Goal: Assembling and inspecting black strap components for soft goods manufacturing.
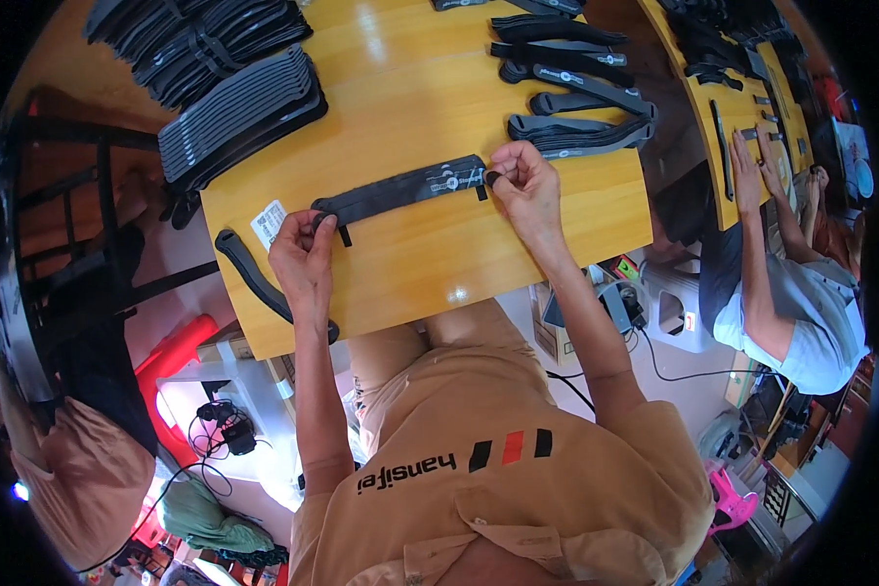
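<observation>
A wide black strap (400, 193) with light printing near its right end lies across the yellow table in front of me. My left hand (304, 256) pinches its left end between thumb and fingers. At the right end, my right hand (527, 191) has its fingers closed on the strap's black tip. Two short black tabs stick out below the strap, one near each hand. Beside my left hand lies a white label (268, 224), partly covered by that hand. Another curved black strap (254, 276) rests along the table's left edge, its lower end passing behind my left forearm.
A neat stack of grey-edged straps (244, 119) stands at the far left, with bundled black straps (190, 49) behind it. More folded straps (581, 127) are piled at the far right. Co-workers sit on both sides; one's hands (747, 176) rest at a neighbouring table (705, 107).
</observation>
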`<state>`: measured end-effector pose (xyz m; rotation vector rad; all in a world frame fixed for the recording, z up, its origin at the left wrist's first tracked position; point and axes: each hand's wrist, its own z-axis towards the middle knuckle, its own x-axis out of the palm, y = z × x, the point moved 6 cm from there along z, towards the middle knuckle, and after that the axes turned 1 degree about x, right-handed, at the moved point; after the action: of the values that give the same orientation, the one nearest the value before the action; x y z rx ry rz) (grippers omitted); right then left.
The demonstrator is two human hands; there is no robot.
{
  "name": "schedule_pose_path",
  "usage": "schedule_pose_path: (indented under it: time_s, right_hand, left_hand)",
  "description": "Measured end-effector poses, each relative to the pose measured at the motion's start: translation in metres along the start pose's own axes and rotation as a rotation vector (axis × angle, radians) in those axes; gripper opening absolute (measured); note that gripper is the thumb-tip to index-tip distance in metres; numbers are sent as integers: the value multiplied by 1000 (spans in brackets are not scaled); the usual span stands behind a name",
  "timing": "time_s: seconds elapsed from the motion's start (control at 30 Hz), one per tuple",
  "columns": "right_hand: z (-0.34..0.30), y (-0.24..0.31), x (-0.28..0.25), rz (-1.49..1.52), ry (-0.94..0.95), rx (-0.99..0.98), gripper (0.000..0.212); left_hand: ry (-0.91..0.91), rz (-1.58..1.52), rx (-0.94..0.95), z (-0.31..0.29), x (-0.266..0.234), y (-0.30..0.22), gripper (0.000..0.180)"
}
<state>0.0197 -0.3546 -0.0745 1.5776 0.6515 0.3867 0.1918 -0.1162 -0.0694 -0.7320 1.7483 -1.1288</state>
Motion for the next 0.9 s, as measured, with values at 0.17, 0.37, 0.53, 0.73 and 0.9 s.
schedule_pose_path:
  time_s: [0.17, 0.37, 0.53, 0.73, 0.9]
  right_hand:
    - [0, 1, 1, -1, -11, -6, 17]
    - [1, 0, 3, -40, 2, -3, 19]
    - [0, 3, 5, -11, -2, 38, 19]
    - [1, -3, 4, 12, -11, 20, 19]
    - [0, 2, 5, 28, -28, 37, 18]
  left_hand:
    - [-18, -53, 10, 1, -1, 3, 11]
    - [-4, -77, -28, 1, 0, 0, 11]
    - [-14, -48, -25, 1, -1, -1, 10]
    - [-29, -41, -15, 1, 1, -1, 10]
    - [-38, 3, -3, 0, -2, -3, 10]
